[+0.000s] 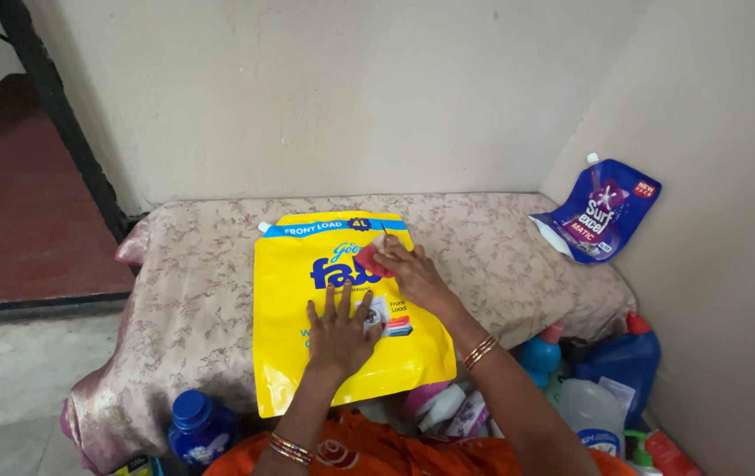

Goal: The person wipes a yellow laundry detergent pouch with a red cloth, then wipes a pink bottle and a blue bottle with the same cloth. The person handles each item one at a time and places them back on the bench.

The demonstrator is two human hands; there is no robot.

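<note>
The surface (518, 238), draped in a floral cloth, stands against the wall corner. A large yellow refill pouch (294, 308) lies flat at its centre. A purple pouch (602, 211) leans on the right wall, well apart. The left hand (340, 330) rests released, fingers spread, pressing on the yellow pouch. The right hand (413, 273) grasps a small red cloth (369, 258) against the pouch's upper face. A blue bottle (199, 429) stands below the near edge.

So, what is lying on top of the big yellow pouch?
On the yellow pouch the left hand lies flat, and the right hand presses a small red cloth near its top. The print beneath both hands is covered.
</note>
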